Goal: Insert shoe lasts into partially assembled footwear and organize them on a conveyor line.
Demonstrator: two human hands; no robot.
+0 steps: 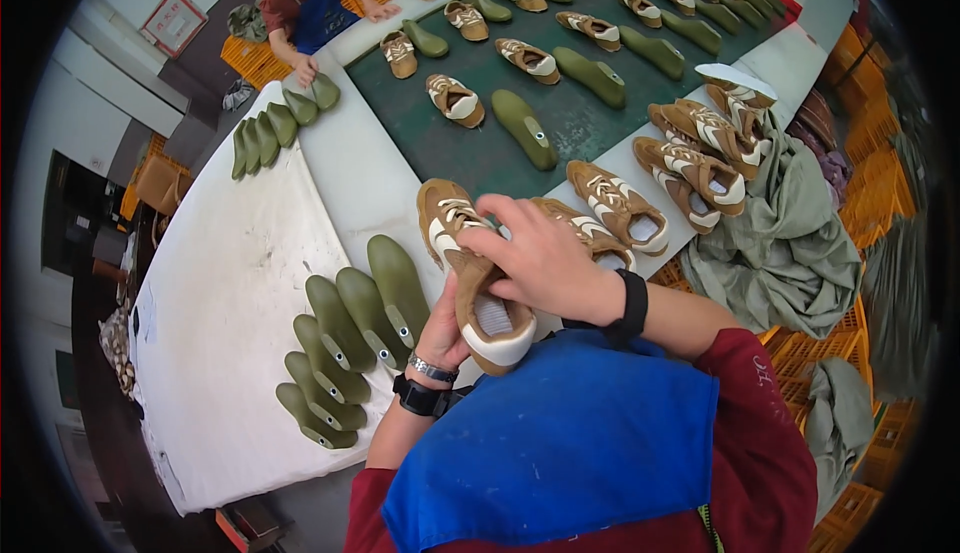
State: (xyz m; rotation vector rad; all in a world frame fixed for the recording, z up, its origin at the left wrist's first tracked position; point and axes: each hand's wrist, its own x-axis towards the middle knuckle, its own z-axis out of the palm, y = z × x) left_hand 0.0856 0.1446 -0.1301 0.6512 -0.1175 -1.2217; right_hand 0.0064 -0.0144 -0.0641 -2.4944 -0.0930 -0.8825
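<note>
In front of my chest I hold a brown sneaker (pixel 476 298) with white stripes and cream laces. Its toe points away from me and its pale lined opening faces up. My left hand (pixel 442 331) grips it from the left side, fingers partly hidden by the shoe. From the right, the bent fingers of my right hand (pixel 560 265) lie on the sneaker at its laces and upper opening; the exact grip of their tips is hidden. Just beyond my right hand a similar sneaker (pixel 590 225) lies on the table's pale border, partly covered by the hand.
Several green shoe lasts (pixel 345 318) stand on the white-covered surface (pixel 230 293) at left. More sneakers and lasts lie in rows on the green belt (pixel 440 153). Sneakers (pixel 700 168) are piled at right by grey-green cloth (pixel 770 243) and orange crates (pixel 810 353). A co-worker (pixel 310 3) stands far left.
</note>
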